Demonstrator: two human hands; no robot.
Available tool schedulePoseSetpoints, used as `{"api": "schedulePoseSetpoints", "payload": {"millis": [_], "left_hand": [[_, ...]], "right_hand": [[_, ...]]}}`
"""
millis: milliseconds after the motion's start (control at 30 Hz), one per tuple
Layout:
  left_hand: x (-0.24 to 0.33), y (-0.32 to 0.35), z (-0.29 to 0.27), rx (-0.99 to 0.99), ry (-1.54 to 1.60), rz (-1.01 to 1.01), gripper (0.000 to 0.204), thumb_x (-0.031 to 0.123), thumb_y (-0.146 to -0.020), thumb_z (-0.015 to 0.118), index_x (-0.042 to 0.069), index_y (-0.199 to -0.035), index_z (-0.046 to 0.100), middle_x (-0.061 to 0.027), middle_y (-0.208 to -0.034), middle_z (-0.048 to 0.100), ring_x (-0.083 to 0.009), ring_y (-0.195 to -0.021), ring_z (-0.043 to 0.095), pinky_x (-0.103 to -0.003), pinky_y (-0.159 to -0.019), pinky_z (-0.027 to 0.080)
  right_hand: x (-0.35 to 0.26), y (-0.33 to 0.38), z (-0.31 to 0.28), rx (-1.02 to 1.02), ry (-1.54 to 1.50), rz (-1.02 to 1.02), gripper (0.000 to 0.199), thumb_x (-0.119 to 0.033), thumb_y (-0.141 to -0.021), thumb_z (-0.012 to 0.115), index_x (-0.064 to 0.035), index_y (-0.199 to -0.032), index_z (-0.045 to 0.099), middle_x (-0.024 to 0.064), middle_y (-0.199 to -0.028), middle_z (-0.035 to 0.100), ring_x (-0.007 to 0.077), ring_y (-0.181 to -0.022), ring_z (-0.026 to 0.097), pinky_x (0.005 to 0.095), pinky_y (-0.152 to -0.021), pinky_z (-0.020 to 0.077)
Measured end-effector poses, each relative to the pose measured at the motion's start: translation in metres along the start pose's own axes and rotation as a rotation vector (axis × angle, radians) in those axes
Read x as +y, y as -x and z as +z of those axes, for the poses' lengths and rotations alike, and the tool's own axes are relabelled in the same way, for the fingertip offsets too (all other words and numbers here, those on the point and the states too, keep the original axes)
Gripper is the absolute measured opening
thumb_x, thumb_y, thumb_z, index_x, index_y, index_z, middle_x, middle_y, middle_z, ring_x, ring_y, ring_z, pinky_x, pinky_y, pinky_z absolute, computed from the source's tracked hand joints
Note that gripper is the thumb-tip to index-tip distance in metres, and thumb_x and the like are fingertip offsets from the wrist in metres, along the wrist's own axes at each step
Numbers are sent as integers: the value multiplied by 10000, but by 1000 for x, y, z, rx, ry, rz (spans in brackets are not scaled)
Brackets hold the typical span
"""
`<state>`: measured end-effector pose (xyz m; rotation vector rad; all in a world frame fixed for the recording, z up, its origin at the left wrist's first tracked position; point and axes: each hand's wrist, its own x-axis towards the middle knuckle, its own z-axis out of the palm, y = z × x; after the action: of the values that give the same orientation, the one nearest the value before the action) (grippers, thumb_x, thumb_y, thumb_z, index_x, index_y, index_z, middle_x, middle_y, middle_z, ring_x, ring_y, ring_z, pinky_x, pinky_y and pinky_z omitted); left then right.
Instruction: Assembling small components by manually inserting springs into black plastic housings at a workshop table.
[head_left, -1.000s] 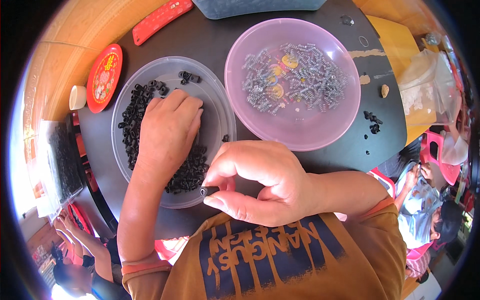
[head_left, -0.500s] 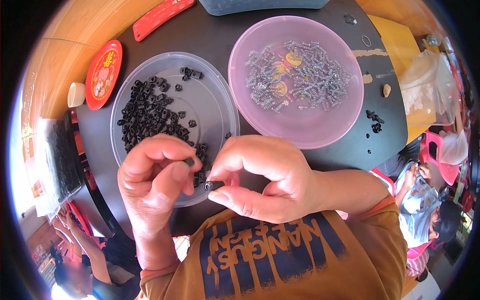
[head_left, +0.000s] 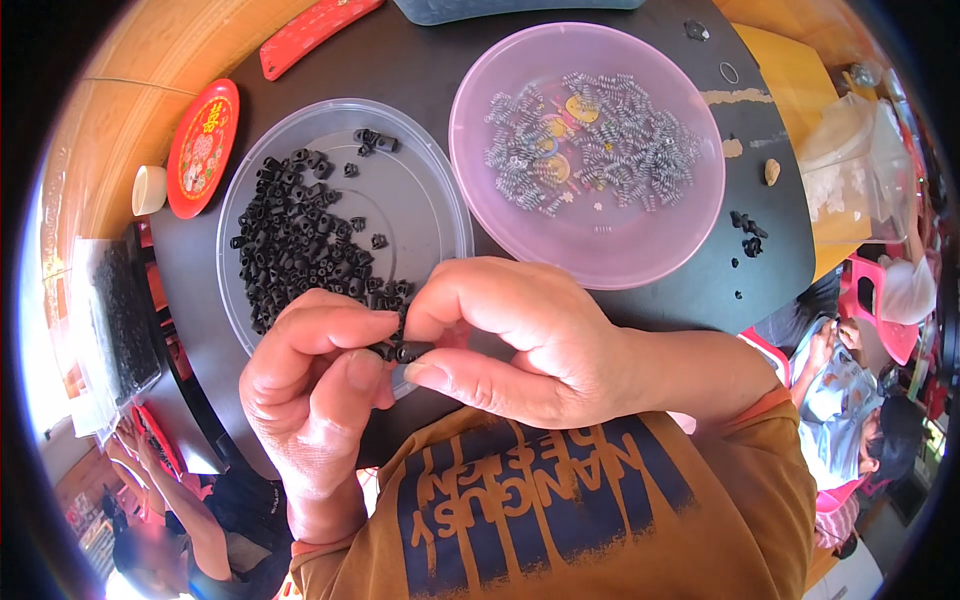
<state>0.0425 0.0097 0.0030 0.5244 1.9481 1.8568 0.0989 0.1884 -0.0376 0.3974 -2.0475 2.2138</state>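
Head view: you look down on a dark round table (head_left: 640, 300); every place below is given relative to the clear dish (head_left: 440, 205) on it.
Small black piece (head_left: 405, 351): it sits at the near rim of the clear dish, lifted off the table, pinched where your two hands meet.
Left hand (head_left: 315, 400): its thumb and forefinger are closed on the left end of the small black piece, the other fingers curled under.
Right hand (head_left: 520, 340): its thumb and forefinger tips are pressed together on the right end of the same piece; whether a second part hides between them, you cannot tell.
Long axis: the piece lies roughly left to right across your body, about level; which end is its front is too small to read.
Heap of black pieces (head_left: 295, 245): it fills the left half of the clear dish, just beyond your left knuckles.
Pink dish (head_left: 690, 225): it stands right of the clear dish, its rim just beside it, holding grey coiled springs (head_left: 590, 145).
Red round lid (head_left: 200, 145): left of the clear dish.
Risk, slip: the hold is fingertip-only on a tiny thing; a squeeze off its axis would likely shoot it out toward your lap.
Risk, spill: your left wrist hangs over the dish's near edge; dropping it could tip the dish and scatter the heap.
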Motion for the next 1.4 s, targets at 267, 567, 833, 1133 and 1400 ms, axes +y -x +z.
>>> {"api": "schedulePoseSetpoints", "payload": {"millis": [267, 567, 833, 1133, 1400], "left_hand": [[-2, 3, 2, 2, 34, 16, 122, -18, -833, 561, -48, -939, 614, -96, -891, 562, -68, -603, 514, -179, -570, 428], [-3, 5, 3, 10, 55, -14, 126, -34, -827, 550, -45, -933, 617, -94, -887, 566, -67, -603, 510, -178, -560, 425], [-2, 4, 4, 5, 137, -86, 143, -47, -816, 538, -46, -933, 620, -92, -871, 567, -67, -602, 502, -179, -547, 417], [2, 7, 3, -11, 25, -47, 149, -38, -800, 566, -35, -934, 630, -94, -886, 573, -64, -613, 489, -182, -543, 409], [0, -2, 3, -104, -615, 398, 228, -122, -715, 595, -31, -917, 646, -124, -795, 601, -185, -655, 566, -231, -570, 423]], "right_hand": [[3, 1, 1, -35, -10, -28, 168, -157, -900, 631, -7, -917, 557, 82, -752, 550, 224, -598, 522, 311, -542, 402], [4, 0, 1, -131, -34, -3, 172, -172, -943, 555, -1, -924, 554, 104, -733, 511, 277, -618, 508, 345, -547, 395], [10, 2, 7, -78, 168, -141, 127, -110, -879, 603, -10, -895, 525, 109, -716, 481, 332, -613, 494, 393, -534, 386], [12, 2, 8, -55, 232, -213, 160, -101, -850, 625, -14, -822, 493, 115, -689, 456, 341, -586, 471, 403, -515, 371], [11, 3, 7, -33, 381, -220, 184, -75, -790, 663, -21, -795, 487, 113, -697, 474, 336, -586, 477, 406, -515, 376]]}}
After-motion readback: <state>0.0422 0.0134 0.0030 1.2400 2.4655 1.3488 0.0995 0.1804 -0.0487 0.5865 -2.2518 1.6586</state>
